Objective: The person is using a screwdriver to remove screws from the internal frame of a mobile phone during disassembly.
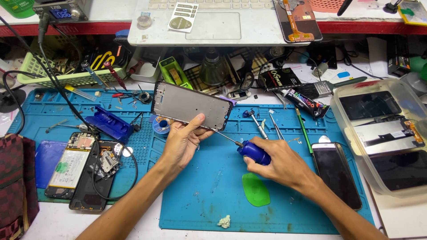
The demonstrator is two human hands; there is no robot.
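Note:
My left hand [183, 141] grips a grey phone frame [189, 105] by its near edge and tilts it up above the blue work mat [209, 186]. My right hand [278, 161] is closed around a blue-handled screwdriver [253, 151]. Its thin metal shaft points up and left, and the tip sits at the lower right edge of the frame. A green plastic pick [255, 190] lies on the mat just below my right hand.
An opened phone with its battery showing [71, 165] lies at left beside a blue box [110, 125]. A dark phone [337, 174] lies at right, next to a clear tub of screens [381, 133]. Tweezers, a glue tube [306, 103] and a brush lie behind. A laptop [213, 22] sits on the shelf.

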